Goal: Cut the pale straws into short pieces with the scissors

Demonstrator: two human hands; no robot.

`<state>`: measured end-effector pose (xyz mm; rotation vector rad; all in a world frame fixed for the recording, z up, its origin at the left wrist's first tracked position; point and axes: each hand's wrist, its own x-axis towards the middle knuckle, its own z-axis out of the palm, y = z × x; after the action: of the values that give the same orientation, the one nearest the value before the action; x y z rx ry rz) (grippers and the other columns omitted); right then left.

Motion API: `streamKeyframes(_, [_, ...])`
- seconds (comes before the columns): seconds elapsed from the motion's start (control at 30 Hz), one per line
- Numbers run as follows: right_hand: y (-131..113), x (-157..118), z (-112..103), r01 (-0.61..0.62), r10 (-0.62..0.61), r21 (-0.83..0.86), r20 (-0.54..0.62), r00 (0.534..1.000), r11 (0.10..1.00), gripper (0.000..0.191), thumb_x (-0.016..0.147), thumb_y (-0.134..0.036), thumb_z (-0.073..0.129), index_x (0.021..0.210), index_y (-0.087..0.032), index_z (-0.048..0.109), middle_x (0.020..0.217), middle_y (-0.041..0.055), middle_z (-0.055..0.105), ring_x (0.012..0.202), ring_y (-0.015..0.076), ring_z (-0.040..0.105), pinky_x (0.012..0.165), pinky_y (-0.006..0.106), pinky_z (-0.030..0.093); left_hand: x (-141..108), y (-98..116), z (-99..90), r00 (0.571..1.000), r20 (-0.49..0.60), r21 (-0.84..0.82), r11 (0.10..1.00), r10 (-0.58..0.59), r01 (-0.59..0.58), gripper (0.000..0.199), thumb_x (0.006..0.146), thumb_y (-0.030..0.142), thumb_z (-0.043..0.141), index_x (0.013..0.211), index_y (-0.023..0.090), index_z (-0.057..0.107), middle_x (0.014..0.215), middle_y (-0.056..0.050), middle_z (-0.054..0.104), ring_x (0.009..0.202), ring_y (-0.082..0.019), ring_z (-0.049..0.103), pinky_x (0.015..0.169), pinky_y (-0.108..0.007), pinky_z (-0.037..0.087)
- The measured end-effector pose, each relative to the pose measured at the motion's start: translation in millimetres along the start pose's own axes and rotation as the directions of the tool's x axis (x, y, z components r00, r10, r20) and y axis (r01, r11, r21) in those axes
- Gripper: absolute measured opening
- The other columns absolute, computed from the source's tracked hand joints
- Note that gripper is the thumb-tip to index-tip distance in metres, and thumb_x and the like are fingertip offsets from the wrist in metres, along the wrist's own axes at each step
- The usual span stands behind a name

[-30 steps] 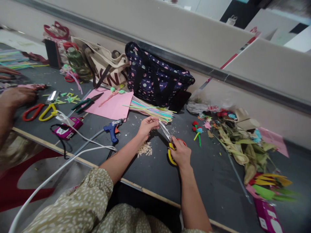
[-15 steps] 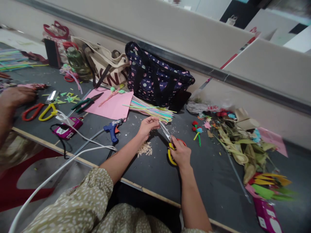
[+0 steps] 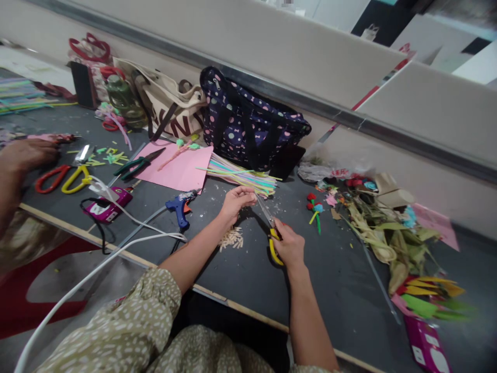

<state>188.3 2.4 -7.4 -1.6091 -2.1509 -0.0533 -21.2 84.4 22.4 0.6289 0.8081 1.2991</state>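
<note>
Gripping scissors (image 3: 266,212) right of the pile of pale snippets (image 3: 232,239), the right hand (image 3: 289,242) is wrapped around their handles. Beyond that pile, the left hand (image 3: 236,203) has its fingertips together by the blade tips; anything between them is too small to make out. A blue glue gun (image 3: 179,211) lies left of the pile, a bundle of pastel strips (image 3: 244,175) beyond it, pompoms (image 3: 313,204) well to its right.
</note>
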Motion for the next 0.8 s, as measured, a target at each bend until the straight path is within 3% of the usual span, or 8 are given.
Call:
streamKeyframes(0.27, [-2.2,3.9,-9.2,-0.111,0.115,0.089,-0.044,0.992,0.990,0.044,0.077,-0.026,0.054,0.121,-0.023,0.058,0.093,0.0026,0.067,0.078,0.0142,0.062,0.070,0.024,0.046,-2.3,4.0,0.7,1.000,0.005,-0.009,1.000,0.002,-0.002,0.036,0.057,0.028,0.082,0.085,0.014,0.065,0.069,-0.002,0.068,0.064,-0.012,0.065,0.066,-0.026,0.052])
streamKeyframes(0.8, [-3.0,2.1,-3.8,-0.046,0.046,0.007,0.024,0.999,0.999,0.044,0.078,-0.027,0.056,0.121,-0.023,0.059,0.091,0.0022,0.067,0.077,0.0139,0.061,0.065,0.022,0.041,-0.2,2.7,-1.3,0.999,0.032,-0.063,0.998,-0.006,0.008,0.035,0.058,0.024,0.082,0.086,0.012,0.065,0.068,0.000,0.066,0.061,-0.010,0.063,0.064,-0.024,0.054])
